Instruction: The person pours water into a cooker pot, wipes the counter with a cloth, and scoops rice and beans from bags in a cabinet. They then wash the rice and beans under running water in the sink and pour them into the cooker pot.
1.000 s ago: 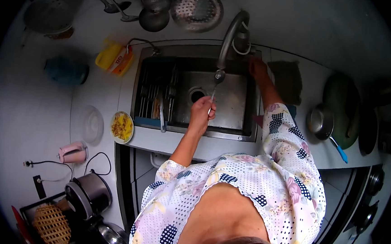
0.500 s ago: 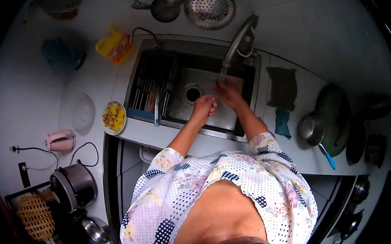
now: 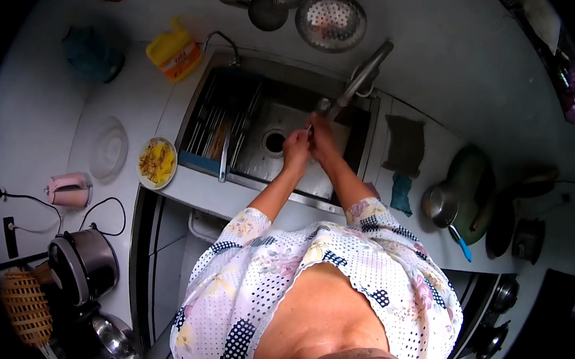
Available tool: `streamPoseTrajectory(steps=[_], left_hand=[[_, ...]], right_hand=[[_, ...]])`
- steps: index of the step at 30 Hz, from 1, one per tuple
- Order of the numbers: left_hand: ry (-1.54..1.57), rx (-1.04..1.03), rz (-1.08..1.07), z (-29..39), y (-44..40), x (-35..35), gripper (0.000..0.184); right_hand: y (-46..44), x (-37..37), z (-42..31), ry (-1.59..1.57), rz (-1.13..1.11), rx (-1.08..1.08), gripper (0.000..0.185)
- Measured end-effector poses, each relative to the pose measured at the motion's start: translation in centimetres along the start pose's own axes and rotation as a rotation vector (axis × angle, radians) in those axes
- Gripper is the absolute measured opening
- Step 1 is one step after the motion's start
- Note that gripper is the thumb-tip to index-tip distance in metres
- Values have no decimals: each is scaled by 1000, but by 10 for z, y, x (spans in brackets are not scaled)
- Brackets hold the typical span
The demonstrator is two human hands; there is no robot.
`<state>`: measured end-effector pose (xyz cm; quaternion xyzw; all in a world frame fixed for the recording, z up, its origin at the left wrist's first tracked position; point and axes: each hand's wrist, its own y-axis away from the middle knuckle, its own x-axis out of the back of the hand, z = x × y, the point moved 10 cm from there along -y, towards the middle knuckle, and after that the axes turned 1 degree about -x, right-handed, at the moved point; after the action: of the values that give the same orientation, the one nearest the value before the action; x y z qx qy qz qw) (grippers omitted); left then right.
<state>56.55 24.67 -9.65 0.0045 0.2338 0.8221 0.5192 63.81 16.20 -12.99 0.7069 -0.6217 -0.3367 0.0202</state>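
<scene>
Over the sink (image 3: 284, 180), my left hand (image 3: 295, 151) is closed, its fingers around the lower part of a slim metal utensil. My right hand (image 3: 322, 138) is right beside it, fingers curled around the same piece under the faucet (image 3: 365, 71). A rounded metal end, apparently a spoon (image 3: 323, 104), sticks up above the hands; its handle is mostly hidden by the fingers. The drain (image 3: 274, 142) lies left of my hands. A dish rack (image 3: 205, 124) with a blue front edge fills the sink's left side, and a knife (image 3: 224, 155) stands at it.
Left of the sink are a bowl of yellow food (image 3: 157, 164), a yellow jug (image 3: 175, 51) and a pink kettle (image 3: 69, 189). To the right lie a dark cloth (image 3: 403, 146), a teal cloth (image 3: 402, 193) and a saucepan (image 3: 441, 205). Strainers (image 3: 330, 22) hang behind.
My hands have come closer together, and the spoon's rounded end now shows above them. The right hand has shifted slightly. The camera view has tilted and moved a little.
</scene>
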Motion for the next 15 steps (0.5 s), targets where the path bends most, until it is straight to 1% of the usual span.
streamPoseTrajectory(steps=[1,3,4,5,6,7,8,9,10,12,13,15], left_hand=[[-62,-99,25,4,-10,4,21],[-347,-402,67,32,2,8,21],[-401,-530,90,31,4,12,22],[-367,-209,-82,3,-1,13,23],[-315,-250,-123,-10,-2,15,23],[-342,-387,-102,-7,3,18,22],[-366,-517,-73,-3,10,24,22],[-354,-298,-125,-22,7,30,26],[-344,-76,-175,-42,9,37,31],[-370,-127,-170,-61,4,54,33],[-368,-104,-169,-57,7,60,32],[-355,-71,-149,-50,14,76,31]], right_hand=[[7,-8,-1,55,-42,-28,19],[14,-9,-14,154,-72,74,20],[16,-5,-18,294,-93,49,18],[26,-10,-34,437,-111,154,17],[38,-23,-47,600,-208,177,18],[41,-29,-54,951,-272,284,21],[61,-49,-72,1064,-339,447,23],[78,-66,-83,1172,-453,638,16],[93,-80,-101,1266,-486,698,15],[135,-115,-142,1447,-555,819,16],[150,-128,-170,1351,-598,901,18],[167,-151,-231,1382,-565,990,19]])
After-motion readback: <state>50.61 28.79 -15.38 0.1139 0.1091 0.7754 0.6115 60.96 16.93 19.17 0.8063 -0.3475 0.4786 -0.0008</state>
